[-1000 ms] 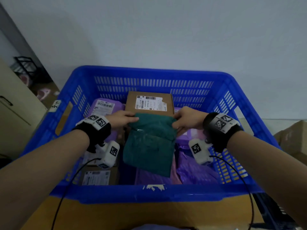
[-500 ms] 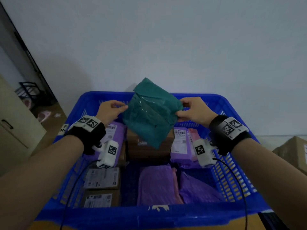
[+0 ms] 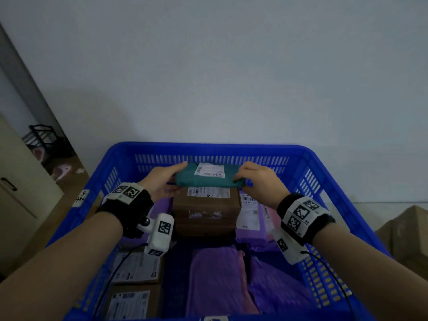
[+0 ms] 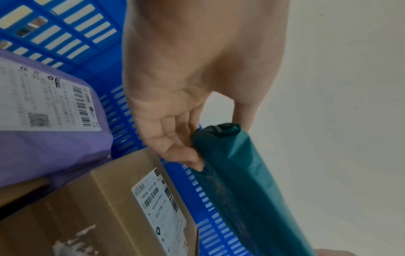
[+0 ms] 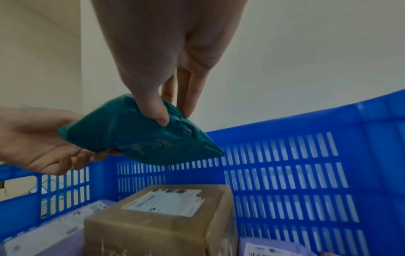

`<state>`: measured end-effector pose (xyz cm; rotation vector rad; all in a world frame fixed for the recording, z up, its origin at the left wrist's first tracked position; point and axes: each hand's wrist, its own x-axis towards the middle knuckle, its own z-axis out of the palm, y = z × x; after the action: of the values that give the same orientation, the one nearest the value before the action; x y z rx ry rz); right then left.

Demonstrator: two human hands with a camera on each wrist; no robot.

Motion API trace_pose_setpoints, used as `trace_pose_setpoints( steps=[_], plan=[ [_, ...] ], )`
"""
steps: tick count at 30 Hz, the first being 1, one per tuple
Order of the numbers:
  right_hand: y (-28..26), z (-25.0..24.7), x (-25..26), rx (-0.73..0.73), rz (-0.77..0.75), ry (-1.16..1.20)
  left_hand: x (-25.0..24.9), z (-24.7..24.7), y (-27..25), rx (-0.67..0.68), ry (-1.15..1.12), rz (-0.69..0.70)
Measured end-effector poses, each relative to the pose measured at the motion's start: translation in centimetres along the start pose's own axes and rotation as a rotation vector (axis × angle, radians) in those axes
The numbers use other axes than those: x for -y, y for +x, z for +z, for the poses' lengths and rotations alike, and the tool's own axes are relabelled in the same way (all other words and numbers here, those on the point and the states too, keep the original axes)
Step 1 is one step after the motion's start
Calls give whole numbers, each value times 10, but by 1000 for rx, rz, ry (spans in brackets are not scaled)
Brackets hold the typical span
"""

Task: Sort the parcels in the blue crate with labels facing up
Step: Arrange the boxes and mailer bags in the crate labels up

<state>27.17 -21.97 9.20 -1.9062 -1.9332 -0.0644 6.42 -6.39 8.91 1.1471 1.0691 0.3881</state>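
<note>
Label text on the teal parcel [image 3: 206,178] too small to read in head view; the label itself is out of sight in both wrist views, only the underside shows. Left hand [image 3: 162,181] fingertips hidden under the parcel's left end; right hand [image 3: 257,179] fingertips hidden behind its right end. Brown box [image 3: 206,209] top label partly covered by the parcel just above the fingers' level. Purple parcels [image 3: 220,279] cut off at the bottom edge. Blue crate [image 3: 324,172] near rim cropped.
</note>
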Motion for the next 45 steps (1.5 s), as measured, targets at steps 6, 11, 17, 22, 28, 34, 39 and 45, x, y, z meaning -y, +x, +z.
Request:
trace_pose_setpoints(
  steps=[6,11,17,22,28,34,39,45],
  plan=[
    [-5,9,-16,28,43,-31,10,6,11,32,23,40],
    [-9,7,-32,12,329,137,12,11,14,14,120,162],
    [11,-10,-22,-103,219,128,-14,31,7,-36,411,471],
    [45,-25,-3,-44,36,70,-33,47,10,-45,473,639],
    [56,-32,-8,4,136,-23,-50,57,10,-20,509,727],
    [43,-41,-33,-183,325,230,-38,59,16,-158,425,635],
    [15,-49,-64,-366,570,623,2,78,32,-55,259,238],
    [-24,-49,-95,-413,781,901,41,135,35,239,67,-17]
  ],
)
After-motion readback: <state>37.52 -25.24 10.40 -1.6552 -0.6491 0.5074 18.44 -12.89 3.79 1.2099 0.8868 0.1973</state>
